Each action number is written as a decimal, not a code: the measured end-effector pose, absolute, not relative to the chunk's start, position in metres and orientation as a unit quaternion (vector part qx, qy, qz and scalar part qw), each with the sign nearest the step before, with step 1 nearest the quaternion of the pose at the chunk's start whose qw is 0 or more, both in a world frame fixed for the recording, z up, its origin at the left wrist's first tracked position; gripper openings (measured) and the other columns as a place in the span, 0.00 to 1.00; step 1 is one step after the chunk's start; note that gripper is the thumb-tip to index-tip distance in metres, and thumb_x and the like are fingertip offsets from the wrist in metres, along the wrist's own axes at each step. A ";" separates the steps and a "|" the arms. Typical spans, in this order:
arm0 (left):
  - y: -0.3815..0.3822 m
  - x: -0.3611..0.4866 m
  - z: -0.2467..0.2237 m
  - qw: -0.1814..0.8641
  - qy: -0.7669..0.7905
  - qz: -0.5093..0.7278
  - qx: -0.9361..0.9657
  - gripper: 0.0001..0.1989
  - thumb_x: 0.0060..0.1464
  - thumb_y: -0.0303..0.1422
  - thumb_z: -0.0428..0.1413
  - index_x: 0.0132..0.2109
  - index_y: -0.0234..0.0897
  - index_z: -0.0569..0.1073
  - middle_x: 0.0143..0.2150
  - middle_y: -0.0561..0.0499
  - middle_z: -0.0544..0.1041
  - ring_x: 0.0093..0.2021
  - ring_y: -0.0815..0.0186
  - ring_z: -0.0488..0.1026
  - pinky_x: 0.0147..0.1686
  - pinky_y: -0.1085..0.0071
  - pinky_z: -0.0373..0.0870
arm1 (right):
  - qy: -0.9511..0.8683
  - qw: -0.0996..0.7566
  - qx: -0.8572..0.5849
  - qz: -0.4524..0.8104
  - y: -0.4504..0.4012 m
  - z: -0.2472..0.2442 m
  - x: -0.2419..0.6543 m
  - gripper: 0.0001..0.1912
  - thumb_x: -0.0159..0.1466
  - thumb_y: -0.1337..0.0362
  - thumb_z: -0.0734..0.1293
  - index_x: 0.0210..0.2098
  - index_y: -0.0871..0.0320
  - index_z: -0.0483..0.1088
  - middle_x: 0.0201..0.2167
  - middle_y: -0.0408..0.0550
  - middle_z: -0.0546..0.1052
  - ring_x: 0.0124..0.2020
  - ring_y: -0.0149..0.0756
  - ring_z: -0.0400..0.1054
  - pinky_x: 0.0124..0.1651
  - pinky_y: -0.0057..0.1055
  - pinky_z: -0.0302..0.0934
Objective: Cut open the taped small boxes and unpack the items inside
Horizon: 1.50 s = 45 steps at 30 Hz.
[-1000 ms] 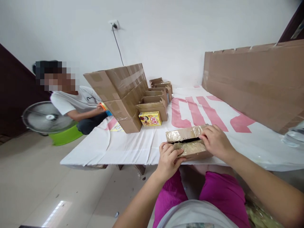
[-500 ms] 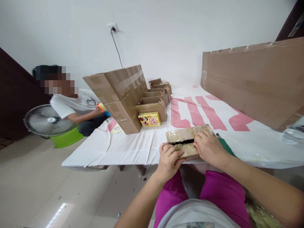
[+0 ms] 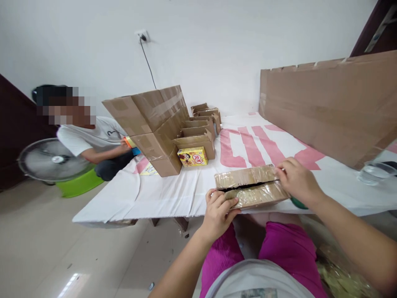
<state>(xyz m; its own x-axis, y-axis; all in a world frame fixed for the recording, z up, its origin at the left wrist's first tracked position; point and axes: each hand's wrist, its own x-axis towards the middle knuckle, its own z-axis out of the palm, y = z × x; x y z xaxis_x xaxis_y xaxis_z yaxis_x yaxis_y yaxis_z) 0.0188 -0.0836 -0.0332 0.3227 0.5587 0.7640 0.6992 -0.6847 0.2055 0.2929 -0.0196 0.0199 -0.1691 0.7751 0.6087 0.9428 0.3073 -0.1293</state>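
Note:
A flat cardboard box (image 3: 260, 195), shiny with clear tape, lies at the table's front edge with a dark gap running along its top. My left hand (image 3: 219, 210) grips its near left corner, fingers on top and thumb at the front side. At the right end of the gap, the fingers of my right hand (image 3: 293, 179) are closed on the box's edge. Part of a green object (image 3: 298, 203) shows beneath my right forearm. The inside of the box is too dark to make out.
Joined cardboard boxes (image 3: 149, 128) stand at the left, beside open cardboard compartments (image 3: 195, 142) and a yellow packet (image 3: 192, 157). A large cardboard panel (image 3: 325, 107) and a clear bowl (image 3: 374, 171) are at the right. A person (image 3: 99, 134) crouches beyond, near a fan (image 3: 57, 159).
My right hand has slid right along the gap to the box's right end, uncovering more of the top. My left hand keeps its hold. The view has shifted slightly.

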 end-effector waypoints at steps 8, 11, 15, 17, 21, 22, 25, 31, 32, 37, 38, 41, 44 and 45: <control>-0.074 0.017 -0.037 0.097 -0.382 -0.439 -0.807 0.09 0.55 0.35 0.61 0.44 0.41 0.75 0.37 0.48 0.78 0.41 0.60 0.70 0.49 0.57 0.61 | -0.669 0.156 -0.698 -0.203 -0.035 -0.040 0.433 0.16 0.66 0.60 0.55 0.35 0.58 0.73 0.39 0.54 0.74 0.34 0.41 0.68 0.30 0.35 0.57; -0.069 0.016 -0.037 0.095 -0.380 -0.435 -0.810 0.10 0.55 0.35 0.60 0.44 0.40 0.74 0.36 0.48 0.77 0.41 0.59 0.70 0.47 0.58 0.62 | -0.730 0.076 -0.661 -0.157 -0.051 -0.070 0.454 0.16 0.66 0.63 0.55 0.31 0.59 0.72 0.36 0.55 0.74 0.35 0.41 0.68 0.34 0.36 0.60; -0.068 0.017 -0.037 0.090 -0.385 -0.433 -0.810 0.09 0.55 0.35 0.60 0.44 0.40 0.75 0.35 0.48 0.77 0.40 0.59 0.70 0.47 0.59 0.63 | -0.745 0.102 -0.646 -0.129 -0.069 -0.096 0.455 0.15 0.66 0.64 0.55 0.34 0.59 0.73 0.37 0.55 0.75 0.39 0.42 0.68 0.38 0.35 0.62; -0.068 0.017 -0.037 0.094 -0.390 -0.432 -0.808 0.09 0.55 0.36 0.60 0.43 0.41 0.75 0.34 0.49 0.76 0.39 0.59 0.70 0.47 0.58 0.63 | -0.741 0.139 -0.647 -0.112 -0.074 -0.103 0.457 0.16 0.67 0.63 0.55 0.37 0.58 0.73 0.39 0.54 0.76 0.42 0.42 0.69 0.41 0.37 0.64; -0.068 0.017 -0.038 0.103 -0.391 -0.431 -0.807 0.09 0.55 0.36 0.60 0.43 0.41 0.75 0.35 0.48 0.76 0.40 0.59 0.71 0.47 0.58 0.63 | -0.752 0.204 -0.625 -0.050 -0.081 -0.111 0.467 0.16 0.67 0.60 0.55 0.42 0.56 0.73 0.42 0.53 0.76 0.45 0.43 0.69 0.49 0.40 0.64; -0.067 0.017 -0.037 0.105 -0.389 -0.433 -0.807 0.09 0.55 0.35 0.60 0.43 0.41 0.75 0.35 0.48 0.76 0.40 0.59 0.71 0.47 0.58 0.63 | -0.751 0.210 -0.624 -0.045 -0.083 -0.113 0.468 0.16 0.66 0.58 0.57 0.43 0.57 0.73 0.44 0.54 0.76 0.46 0.44 0.69 0.50 0.41 0.64; -0.066 0.017 -0.037 0.108 -0.383 -0.433 -0.809 0.09 0.55 0.35 0.60 0.44 0.41 0.74 0.36 0.48 0.76 0.40 0.58 0.70 0.46 0.58 0.63 | -0.739 0.219 -0.635 -0.053 -0.087 -0.117 0.463 0.20 0.62 0.52 0.64 0.46 0.59 0.71 0.46 0.57 0.75 0.49 0.47 0.68 0.51 0.42 0.64; -0.064 0.015 -0.036 0.111 -0.377 -0.429 -0.814 0.10 0.54 0.35 0.60 0.44 0.40 0.74 0.36 0.48 0.76 0.40 0.58 0.71 0.46 0.58 0.63 | -0.632 0.337 -0.698 0.004 -0.081 -0.122 0.459 0.15 0.62 0.54 0.60 0.39 0.55 0.72 0.40 0.53 0.77 0.43 0.44 0.71 0.48 0.40 0.64; -0.064 0.015 -0.037 0.112 -0.375 -0.430 -0.814 0.10 0.54 0.34 0.61 0.44 0.40 0.74 0.36 0.48 0.76 0.40 0.59 0.70 0.46 0.58 0.63 | -0.598 0.364 -0.713 0.032 -0.078 -0.124 0.464 0.14 0.62 0.54 0.60 0.36 0.55 0.72 0.37 0.52 0.77 0.40 0.43 0.72 0.45 0.39 0.65; -0.062 0.015 -0.037 0.115 -0.370 -0.429 -0.816 0.11 0.54 0.33 0.61 0.45 0.40 0.73 0.34 0.48 0.75 0.38 0.59 0.69 0.45 0.59 0.63 | -0.484 0.413 -0.768 0.075 -0.074 -0.132 0.489 0.17 0.59 0.48 0.59 0.30 0.55 0.69 0.23 0.48 0.75 0.26 0.41 0.70 0.32 0.38 0.65; -0.061 0.015 -0.037 0.114 -0.370 -0.429 -0.816 0.11 0.54 0.33 0.61 0.45 0.39 0.73 0.34 0.48 0.74 0.38 0.59 0.69 0.45 0.59 0.63 | -0.482 0.416 -0.767 0.072 -0.076 -0.132 0.488 0.18 0.58 0.48 0.60 0.31 0.55 0.69 0.24 0.48 0.75 0.26 0.40 0.69 0.32 0.38 0.65; -0.058 0.015 -0.037 0.109 -0.366 -0.428 -0.819 0.11 0.54 0.33 0.61 0.45 0.39 0.72 0.36 0.47 0.75 0.39 0.58 0.69 0.44 0.59 0.62 | -0.553 0.409 -0.725 0.037 -0.082 -0.131 0.469 0.19 0.56 0.48 0.65 0.37 0.57 0.70 0.34 0.51 0.76 0.35 0.41 0.70 0.39 0.38 0.66; -0.057 0.014 -0.036 0.111 -0.366 -0.426 -0.820 0.11 0.54 0.33 0.61 0.45 0.38 0.72 0.37 0.47 0.75 0.39 0.58 0.69 0.43 0.60 0.62 | -0.649 0.377 -0.660 -0.038 -0.082 -0.132 0.447 0.16 0.58 0.52 0.67 0.38 0.56 0.72 0.40 0.53 0.75 0.44 0.45 0.68 0.48 0.42 0.64; -0.057 0.014 -0.036 0.112 -0.365 -0.425 -0.821 0.11 0.54 0.34 0.61 0.45 0.38 0.72 0.37 0.47 0.75 0.39 0.58 0.69 0.43 0.61 0.63 | -0.660 0.375 -0.648 -0.055 -0.080 -0.134 0.444 0.13 0.59 0.53 0.66 0.36 0.55 0.72 0.39 0.53 0.75 0.44 0.45 0.67 0.50 0.43 0.63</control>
